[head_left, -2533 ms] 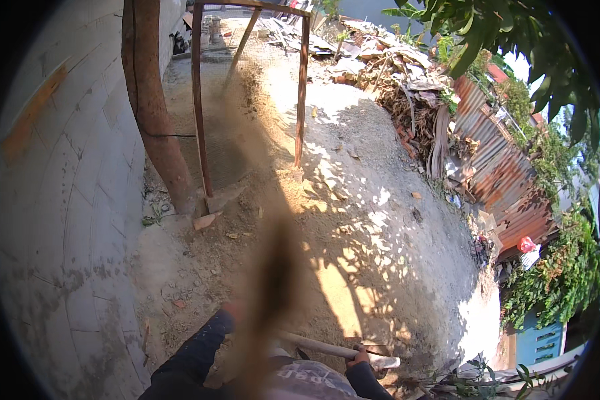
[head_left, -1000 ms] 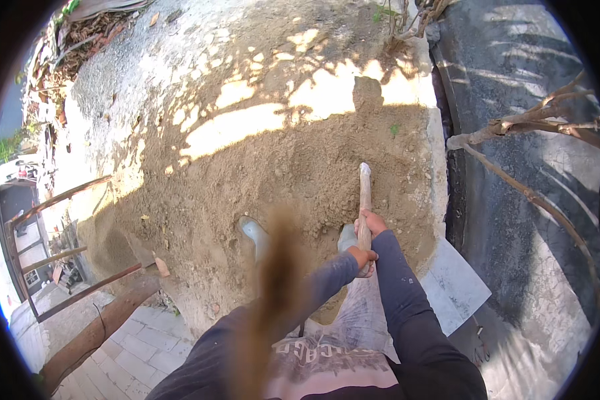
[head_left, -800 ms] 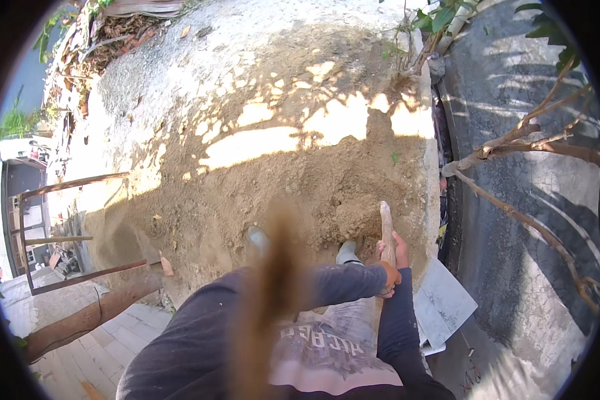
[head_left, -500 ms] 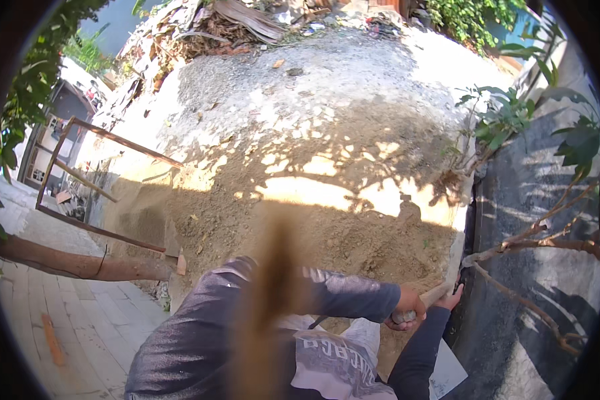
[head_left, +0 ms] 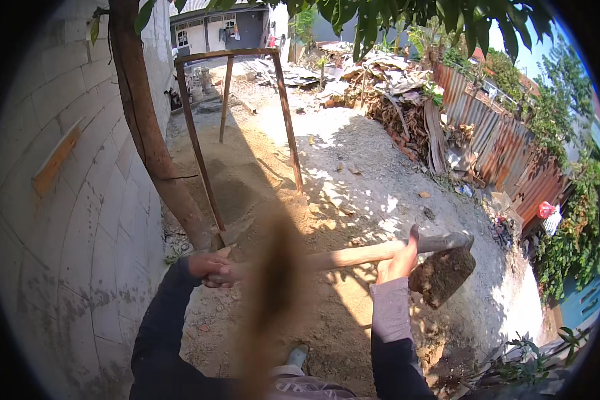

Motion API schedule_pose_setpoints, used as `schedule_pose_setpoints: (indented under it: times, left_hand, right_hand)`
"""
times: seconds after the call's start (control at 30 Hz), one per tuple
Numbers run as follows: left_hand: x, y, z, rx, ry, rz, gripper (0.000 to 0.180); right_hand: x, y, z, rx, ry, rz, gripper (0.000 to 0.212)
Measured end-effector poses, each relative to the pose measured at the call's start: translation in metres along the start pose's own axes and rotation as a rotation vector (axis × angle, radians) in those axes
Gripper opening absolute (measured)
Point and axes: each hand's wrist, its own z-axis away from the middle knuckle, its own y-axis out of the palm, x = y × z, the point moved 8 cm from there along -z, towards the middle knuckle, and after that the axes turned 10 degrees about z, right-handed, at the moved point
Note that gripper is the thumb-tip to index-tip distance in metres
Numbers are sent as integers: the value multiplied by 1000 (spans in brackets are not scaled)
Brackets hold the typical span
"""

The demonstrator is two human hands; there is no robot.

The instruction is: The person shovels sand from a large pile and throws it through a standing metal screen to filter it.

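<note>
A hoe with a pale wooden handle [head_left: 353,257] lies almost level across the front of my body. My left hand [head_left: 210,268] is closed around the handle's end at the left. Close to the head, my right hand [head_left: 397,260] grips the same handle, its thumb pointing up. The dirt-caked hoe blade [head_left: 448,275] hangs just to the right of that hand, off the ground. A blurred brown shape [head_left: 271,293] in the middle hides part of the handle and the ground behind it.
A tree trunk [head_left: 155,140] and block wall [head_left: 73,220] rise on the left. A rusty frame [head_left: 288,127] stands ahead in the sand. Farther off are a debris pile [head_left: 387,87] and a rusted corrugated fence [head_left: 507,153]. A branch with leaves [head_left: 520,363] reaches in at lower right.
My view has swung from the right side toward the rusty frame and fence. Both hands still hold the hoe; they are now farther apart, and its blade has come into view.
</note>
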Motion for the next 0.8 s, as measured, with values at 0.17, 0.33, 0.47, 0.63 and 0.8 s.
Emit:
schedule_pose_setpoints:
  times: [0.17,0.33,0.47,0.63,0.8]
  left_hand:
    - [-190,-6,155,-617,442,-851,66]
    - [-204,-18,142,-1031,467,-1535,53]
    - [-105,-47,67,-914,230,-1785,40]
    - [104,-17,-85,-103,-370,-1347,48]
    - [227,80,-166,399,-418,-1092,56]
  right_hand:
    - [-43,244,9,544,398,-582,50]
    - [-113,239,-36,502,313,-613,53]
    - [-201,99,-50,235,284,-326,43]
    - [-306,-243,-83,-122,493,218,21]
    - [-276,-529,68,-792,707,323,28]
